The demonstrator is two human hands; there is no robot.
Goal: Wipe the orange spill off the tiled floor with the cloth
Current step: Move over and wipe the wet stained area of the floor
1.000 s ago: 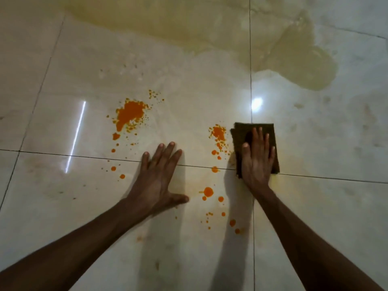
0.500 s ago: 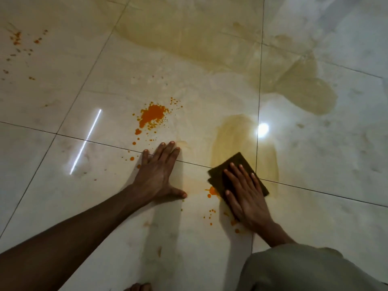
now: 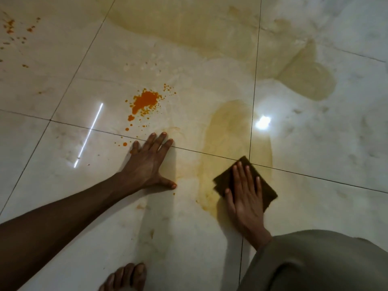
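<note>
My right hand presses flat on a dark folded cloth lying on the pale tiled floor, near a crossing of grout lines. A yellowish wiped smear runs from the cloth away from me. An orange spill with small droplets around it sits up and left of my left hand. That hand lies flat on the tile with fingers spread and holds nothing. More orange specks dot the far left tile.
Large yellowish wet patches cover the tiles at the top and upper right. My bare foot shows at the bottom edge and my clothed knee fills the bottom right. Light glare reflects off the floor.
My right hand dragged the cloth toward me across the orange drops near it, leaving a yellow smear. The left hand stayed planted. The view tilted, bringing my knee and foot in.
</note>
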